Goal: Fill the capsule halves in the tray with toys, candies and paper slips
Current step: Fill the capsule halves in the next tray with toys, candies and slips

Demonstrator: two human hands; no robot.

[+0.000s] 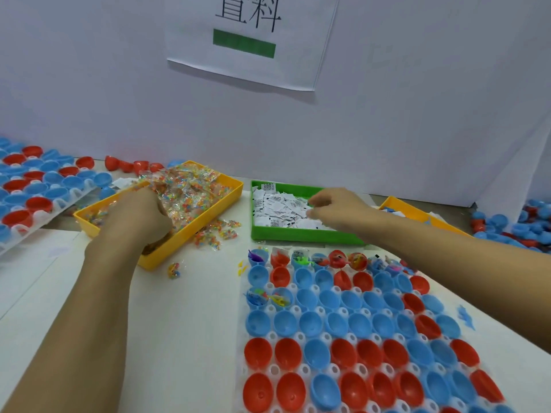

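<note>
Yellow bin (208,217), far left: left hand (140,213) buried in candies (190,189), grip hidden; right hand (337,208) pinching paper slips (280,208) in green bin (298,235); pickup step; next, drop into empty capsule halves (310,323), near right tray (296,309).

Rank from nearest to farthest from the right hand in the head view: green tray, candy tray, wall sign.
1. green tray: directly under the right hand.
2. candy tray: off to the left, holding the left hand.
3. wall sign: high on the wall behind.

Left hand (140,213) fingertips buried among candies (190,189); grip hidden.
</note>
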